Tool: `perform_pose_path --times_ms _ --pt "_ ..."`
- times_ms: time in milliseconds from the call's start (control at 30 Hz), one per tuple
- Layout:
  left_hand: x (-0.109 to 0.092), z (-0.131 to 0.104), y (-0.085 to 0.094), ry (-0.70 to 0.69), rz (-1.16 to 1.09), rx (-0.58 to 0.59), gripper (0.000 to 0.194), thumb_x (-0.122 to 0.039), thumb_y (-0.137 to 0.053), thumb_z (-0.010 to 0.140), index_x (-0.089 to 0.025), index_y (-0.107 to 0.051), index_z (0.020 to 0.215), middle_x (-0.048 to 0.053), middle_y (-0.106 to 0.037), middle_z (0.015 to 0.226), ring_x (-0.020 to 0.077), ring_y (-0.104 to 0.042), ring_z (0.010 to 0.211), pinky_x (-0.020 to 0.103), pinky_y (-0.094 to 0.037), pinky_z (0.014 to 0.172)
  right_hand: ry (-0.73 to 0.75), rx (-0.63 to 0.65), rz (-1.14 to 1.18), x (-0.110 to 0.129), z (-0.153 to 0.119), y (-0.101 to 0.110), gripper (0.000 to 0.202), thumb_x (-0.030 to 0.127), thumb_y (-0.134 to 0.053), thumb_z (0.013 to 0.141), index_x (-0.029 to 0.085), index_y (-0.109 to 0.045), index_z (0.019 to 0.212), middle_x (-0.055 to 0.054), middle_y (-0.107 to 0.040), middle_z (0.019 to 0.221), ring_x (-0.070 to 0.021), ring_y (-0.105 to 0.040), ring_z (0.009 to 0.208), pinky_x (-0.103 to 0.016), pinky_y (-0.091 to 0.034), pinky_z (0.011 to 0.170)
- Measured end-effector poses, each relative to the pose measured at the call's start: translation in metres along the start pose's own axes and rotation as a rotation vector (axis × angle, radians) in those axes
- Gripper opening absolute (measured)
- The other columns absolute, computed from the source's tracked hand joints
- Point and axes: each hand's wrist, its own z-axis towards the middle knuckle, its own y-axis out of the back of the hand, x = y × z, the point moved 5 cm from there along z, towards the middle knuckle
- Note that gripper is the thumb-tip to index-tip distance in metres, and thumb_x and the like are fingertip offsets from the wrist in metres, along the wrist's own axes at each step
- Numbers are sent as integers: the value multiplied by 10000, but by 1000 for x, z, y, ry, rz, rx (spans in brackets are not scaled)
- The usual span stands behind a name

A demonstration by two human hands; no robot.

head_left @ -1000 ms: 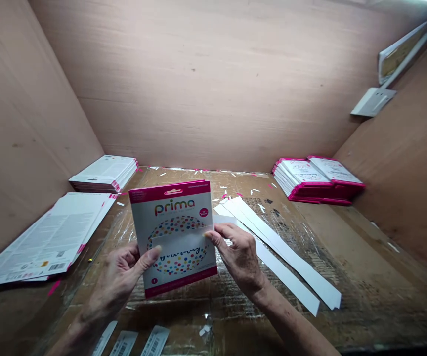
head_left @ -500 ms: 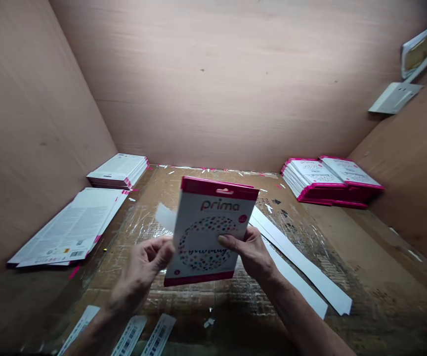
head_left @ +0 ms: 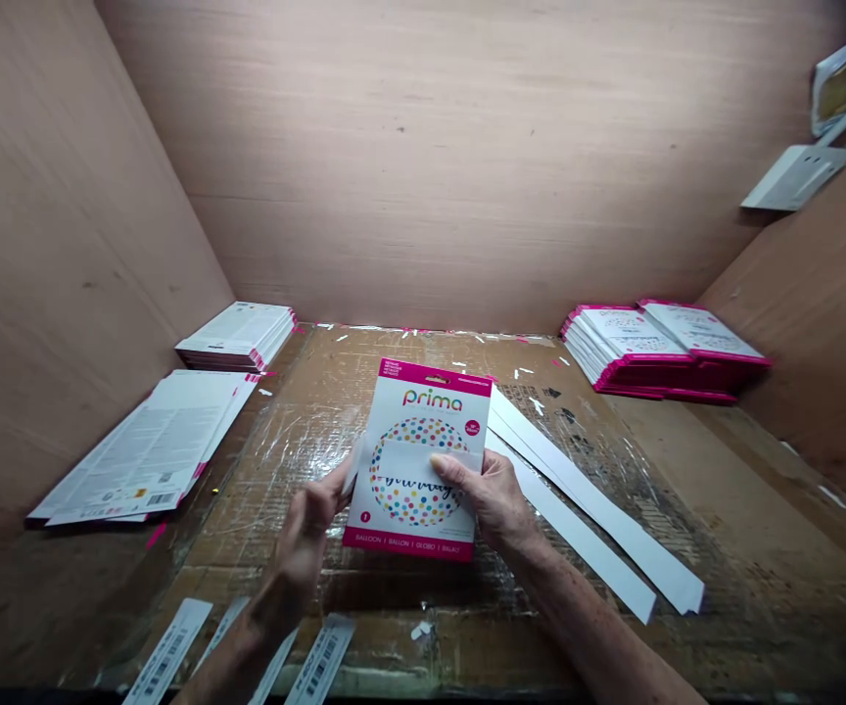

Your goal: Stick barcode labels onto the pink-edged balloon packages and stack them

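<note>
A flat balloon packet (head_left: 423, 524), white with pink bands, dotted balloon print and the word "prima", is held upright in front of me. My right hand (head_left: 493, 494) grips its right edge, thumb pressed on the front. A white paper strip (head_left: 412, 458) lies across the packet's middle under that thumb and covers part of the print. At the left edge, my left hand (head_left: 316, 509) is closed on the strip where it bends round the side; its fingertips are partly hidden behind the packet.
Two long white strips (head_left: 585, 509) lie right of the packet. Piles of similar packets stand back right (head_left: 629, 338) and back left (head_left: 236, 333), with fanned packets (head_left: 144, 446) at left. Barcode labels (head_left: 320, 661) line the front edge. Wooden panels (head_left: 423, 176) enclose the cardboard-covered table (head_left: 283, 421).
The packet has turned to face me more squarely. The strip's loose end, which stuck out at the left, now bends round the left edge with my left hand at it.
</note>
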Motion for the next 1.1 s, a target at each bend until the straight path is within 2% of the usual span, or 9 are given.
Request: perform_pose_path --times_ms 67,167,233,367,500,600,767,967,1100 --pt "-2 4 3 8 -136 -44 644 -764 -650 599 -182 -737 860 87 -775 799 300 -708 891 347 -574 724 5 -10 3 0 -1 -1 428 402 -839 633 149 -722 958 -92 -748 955 -267 -715 815 -434 -581 787" --pt "-7 15 10 -3 -155 -170 455 -436 -899 486 -196 -699 816 -6 -742 692 189 -696 676 249 -554 613 20 -5 -13 2 -3 -3 396 394 -834 642 155 -732 941 -78 -753 923 -249 -713 798 -402 -588 758" --pt "-10 23 9 -7 -89 -109 391 -334 -915 499 -174 -675 763 -25 -708 661 130 -644 585 197 -516 541 29 -16 -44 3 -4 -3 386 395 -840 629 156 -741 917 -69 -755 874 -238 -709 763 -377 -589 717" --pt "-8 29 -4 152 17 237 300 -417 -729 776 -158 -698 926 43 -734 822 143 -651 657 228 -525 593 36 -18 -88 5 -5 -2 372 393 -848 609 164 -751 886 -57 -756 856 -217 -700 725 -348 -581 681" --pt "-7 22 -8 257 64 432 343 -445 -684 810 -116 -735 892 90 -752 835 166 -672 697 242 -530 660 37 36 -181 8 -6 -3 326 388 -832 630 152 -754 840 -59 -755 834 -198 -693 711 -319 -567 677" --pt "-9 20 -6 217 120 420 330 -433 -696 800 -113 -737 867 85 -760 807 184 -683 694 266 -543 677 37 104 -211 10 -4 -6 348 402 -819 644 147 -748 871 -66 -753 869 -211 -696 761 -327 -562 703" --pt "-10 19 2 161 207 259 313 -431 -713 783 -119 -699 764 57 -753 704 180 -677 625 248 -547 577 28 94 -275 8 -2 -9 381 439 -808 644 130 -740 857 -76 -751 860 -229 -697 768 -339 -561 703" --pt "-12 16 -1 295 149 389 292 -393 -706 801 -112 -723 879 88 -771 803 212 -708 694 300 -580 659 -37 187 -140 8 -7 -19 412 456 -787 675 145 -729 938 -76 -745 911 -246 -708 808 -378 -578 743" --pt "-15 19 -1 310 155 393 281 -372 -723 792 -110 -734 892 95 -776 811 203 -713 686 286 -583 668 -24 197 -125 10 -8 -21 397 449 -789 678 140 -724 919 -79 -744 906 -243 -710 793 -384 -580 744"
